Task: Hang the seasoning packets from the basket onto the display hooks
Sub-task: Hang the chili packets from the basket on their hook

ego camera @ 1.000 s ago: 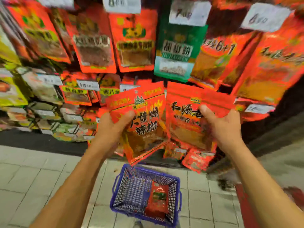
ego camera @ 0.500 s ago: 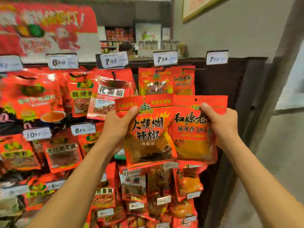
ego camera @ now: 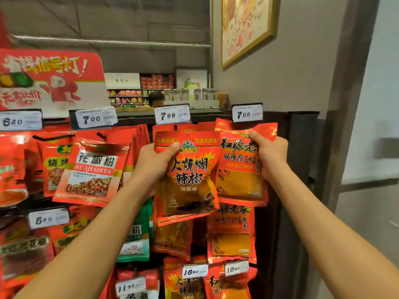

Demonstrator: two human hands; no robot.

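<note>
My left hand (ego camera: 154, 162) grips a red chilli powder packet (ego camera: 190, 180) with flame print by its top left corner. My right hand (ego camera: 271, 153) holds a red and orange spice packet (ego camera: 237, 175) by its top right corner. Both packets are raised side by side in front of the top row of display hooks, just under the 7.99 price tag (ego camera: 172, 115) and the 7.00 price tag (ego camera: 247, 114). The spice packet's top edge reaches the hook under the 7.00 tag. Matching packets hang behind them. The basket is out of view.
The rack is crowded with hanging red packets, such as a pepper powder packet (ego camera: 92, 173) at the left. A dark post (ego camera: 302, 169) and a grey wall border the rack's right end. A red promotional sign (ego camera: 49, 80) stands on top.
My view has swung up from the floor and basket to the rack's top row. Both hands have lifted their packets up to the hooks below the price tags.
</note>
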